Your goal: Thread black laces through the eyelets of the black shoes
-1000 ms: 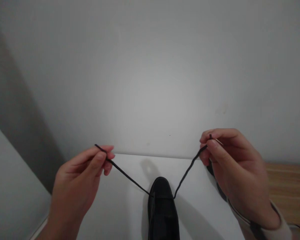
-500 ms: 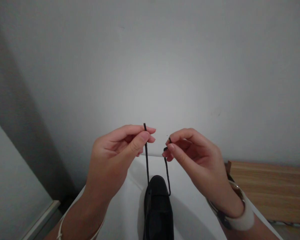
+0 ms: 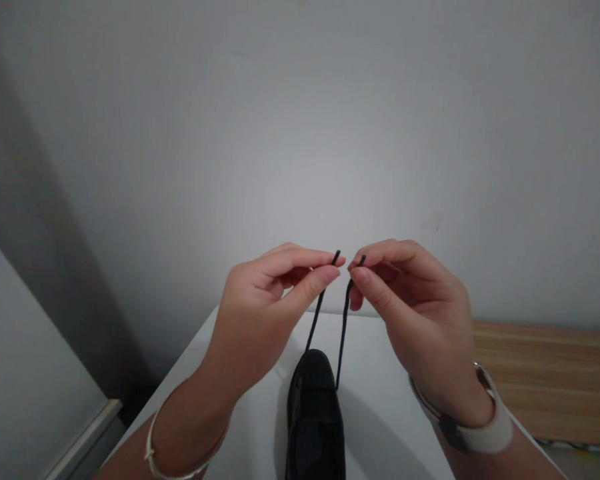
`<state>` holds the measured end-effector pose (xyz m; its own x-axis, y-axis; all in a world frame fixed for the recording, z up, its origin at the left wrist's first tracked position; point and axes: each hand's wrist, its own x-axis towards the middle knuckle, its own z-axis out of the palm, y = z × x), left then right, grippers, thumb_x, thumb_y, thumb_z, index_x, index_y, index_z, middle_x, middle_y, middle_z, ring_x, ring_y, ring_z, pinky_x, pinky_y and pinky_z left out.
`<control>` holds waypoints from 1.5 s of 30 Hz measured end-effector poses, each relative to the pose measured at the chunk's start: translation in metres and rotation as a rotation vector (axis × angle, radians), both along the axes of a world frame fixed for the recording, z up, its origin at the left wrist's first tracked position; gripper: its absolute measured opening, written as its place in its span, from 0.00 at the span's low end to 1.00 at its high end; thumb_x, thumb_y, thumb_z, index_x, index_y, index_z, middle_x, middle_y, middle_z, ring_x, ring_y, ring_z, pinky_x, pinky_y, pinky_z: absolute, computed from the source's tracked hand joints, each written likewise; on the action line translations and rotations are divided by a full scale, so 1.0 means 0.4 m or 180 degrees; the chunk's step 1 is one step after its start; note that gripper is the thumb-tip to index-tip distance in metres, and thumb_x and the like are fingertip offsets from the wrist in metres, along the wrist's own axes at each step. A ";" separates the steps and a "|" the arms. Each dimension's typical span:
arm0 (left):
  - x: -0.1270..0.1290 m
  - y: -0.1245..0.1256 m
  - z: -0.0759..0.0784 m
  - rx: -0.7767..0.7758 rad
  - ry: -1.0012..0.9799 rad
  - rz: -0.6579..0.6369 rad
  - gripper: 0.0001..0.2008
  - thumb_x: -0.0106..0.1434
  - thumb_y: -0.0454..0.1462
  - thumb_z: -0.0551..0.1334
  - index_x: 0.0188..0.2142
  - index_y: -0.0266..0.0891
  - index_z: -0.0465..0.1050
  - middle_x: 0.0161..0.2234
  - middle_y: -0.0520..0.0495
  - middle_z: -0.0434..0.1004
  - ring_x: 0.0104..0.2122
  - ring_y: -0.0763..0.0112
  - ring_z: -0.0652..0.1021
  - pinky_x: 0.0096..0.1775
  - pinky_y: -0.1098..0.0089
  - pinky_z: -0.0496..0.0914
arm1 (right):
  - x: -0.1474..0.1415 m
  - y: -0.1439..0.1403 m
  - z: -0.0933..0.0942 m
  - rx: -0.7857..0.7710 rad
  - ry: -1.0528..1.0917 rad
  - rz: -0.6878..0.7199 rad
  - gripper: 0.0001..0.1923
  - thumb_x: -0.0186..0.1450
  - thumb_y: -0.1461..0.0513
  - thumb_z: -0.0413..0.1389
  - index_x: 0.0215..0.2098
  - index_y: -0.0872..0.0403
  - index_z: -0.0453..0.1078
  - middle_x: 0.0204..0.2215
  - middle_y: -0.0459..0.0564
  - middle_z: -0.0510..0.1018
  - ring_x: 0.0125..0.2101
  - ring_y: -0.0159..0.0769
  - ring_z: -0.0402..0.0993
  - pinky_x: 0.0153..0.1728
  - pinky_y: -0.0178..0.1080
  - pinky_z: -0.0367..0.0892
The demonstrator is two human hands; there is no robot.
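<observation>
- Left hand (image 3: 267,303) raised above the shoe (image 3: 314,417), thumb and forefinger pinched together on the tip of one lace end (image 3: 321,300); the remaining fingers curl in, out of the way.
- Right hand (image 3: 414,310) mirrors it, thumb and forefinger clamped on the other lace end (image 3: 344,327), a short tip poking above the pinch.
- Both ends held close to their tips and lifted, so each strand runs taut and nearly straight down to the shoe; the two run side by side, a narrow gap between, not crossed.
- Hands near one another, fingertips almost meeting, tips level — a grip that looks suited to comparing the two lengths, judging by how evenly they are drawn up.
- Shoe is black, toe pointing away from the person, resting on the white surface (image 3: 390,413) near its middle; heel part out of frame at the bottom edge.
- The shoe's weight seems to anchor the strands, so no hand steadies it.
- Pale band (image 3: 485,427) on the right wrist, thin bracelet (image 3: 153,447) on the left.
- Grey wall (image 3: 300,133) behind; wooden top (image 3: 545,380) at right, lower than the hands.
</observation>
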<state>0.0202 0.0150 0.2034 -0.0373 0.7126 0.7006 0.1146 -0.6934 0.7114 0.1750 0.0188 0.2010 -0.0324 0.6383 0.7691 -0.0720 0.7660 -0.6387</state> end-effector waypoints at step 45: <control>0.012 0.001 -0.047 0.0310 0.0329 -0.0914 0.06 0.64 0.27 0.64 0.35 0.39 0.70 0.34 0.52 0.72 0.34 0.77 0.77 0.37 0.76 0.71 | 0.009 0.032 -0.070 -0.0616 0.0321 0.1183 0.01 0.65 0.62 0.62 0.36 0.47 0.76 0.34 0.44 0.72 0.30 0.29 0.68 0.24 0.30 0.67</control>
<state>0.0249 0.0156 0.1846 0.2304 0.6130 0.7558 -0.0276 -0.7722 0.6347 0.1784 0.0316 0.1728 -0.2183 0.7302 0.6474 -0.3898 0.5429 -0.7438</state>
